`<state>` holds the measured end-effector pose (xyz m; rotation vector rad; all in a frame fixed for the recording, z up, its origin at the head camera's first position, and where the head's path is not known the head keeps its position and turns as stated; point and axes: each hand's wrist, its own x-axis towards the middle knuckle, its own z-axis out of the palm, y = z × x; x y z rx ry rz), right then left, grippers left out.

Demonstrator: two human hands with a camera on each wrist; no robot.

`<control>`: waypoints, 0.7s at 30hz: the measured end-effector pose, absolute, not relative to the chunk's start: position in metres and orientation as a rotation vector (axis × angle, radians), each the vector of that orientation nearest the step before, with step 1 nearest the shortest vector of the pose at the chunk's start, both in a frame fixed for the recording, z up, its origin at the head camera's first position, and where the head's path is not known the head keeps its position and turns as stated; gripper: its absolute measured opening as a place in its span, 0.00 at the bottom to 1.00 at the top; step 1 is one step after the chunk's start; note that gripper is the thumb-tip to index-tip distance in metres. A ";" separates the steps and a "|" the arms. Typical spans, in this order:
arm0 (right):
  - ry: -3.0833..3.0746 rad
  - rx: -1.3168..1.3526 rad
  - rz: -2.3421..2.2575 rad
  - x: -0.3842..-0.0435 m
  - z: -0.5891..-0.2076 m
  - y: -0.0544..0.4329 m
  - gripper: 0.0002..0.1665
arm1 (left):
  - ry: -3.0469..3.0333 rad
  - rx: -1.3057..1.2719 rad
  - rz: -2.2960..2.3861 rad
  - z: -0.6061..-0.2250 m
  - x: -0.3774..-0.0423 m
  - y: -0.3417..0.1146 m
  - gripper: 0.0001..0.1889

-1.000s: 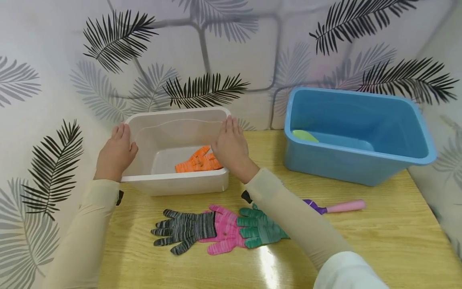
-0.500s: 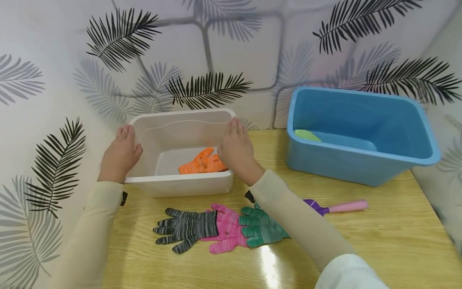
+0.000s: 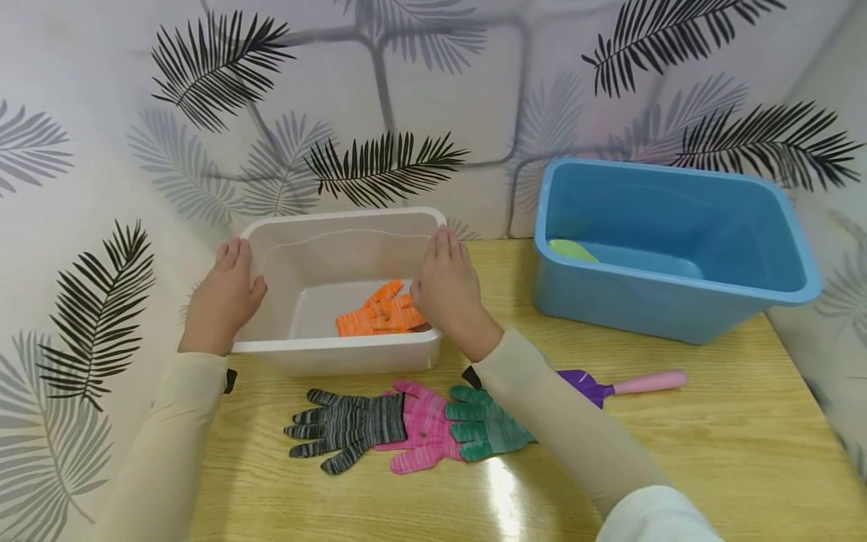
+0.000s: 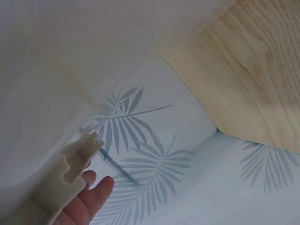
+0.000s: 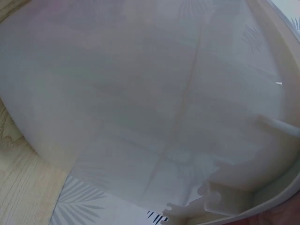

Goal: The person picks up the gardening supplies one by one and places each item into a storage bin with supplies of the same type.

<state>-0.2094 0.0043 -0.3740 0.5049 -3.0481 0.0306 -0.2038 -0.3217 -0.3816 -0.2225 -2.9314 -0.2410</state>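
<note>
A white plastic bin [image 3: 352,360] stands at the back left of the table, held at both ends. My left hand [image 3: 220,297] grips its left rim; in the left wrist view the fingertips [image 4: 101,194] curl up beneath the notched rim. At the other end my right hand [image 3: 450,290] lies over the right rim, its fingers pointing away from me. The right wrist view is mostly filled by the bin's outer wall [image 5: 117,108], and little of the hand shows there. Inside the bin lies an orange knitted glove [image 3: 375,315], partly hidden by the right hand.
In front of the bin, grey [image 3: 362,421], pink [image 3: 427,429] and green [image 3: 491,425] gloves overlap in a row. A purple tool with a pink handle [image 3: 650,382] lies partly under the right forearm. The blue bin [image 3: 637,305] at right contains a light green object [image 3: 572,250].
The white bin, with both hands on it, has shifted slightly towards me and to the right. The gloves on the table and the blue bin have stayed put.
</note>
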 end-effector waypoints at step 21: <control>-3.052 0.474 0.070 -0.196 -0.375 0.009 0.44 | -2.916 -0.227 -0.247 -0.381 -0.192 -0.316 0.31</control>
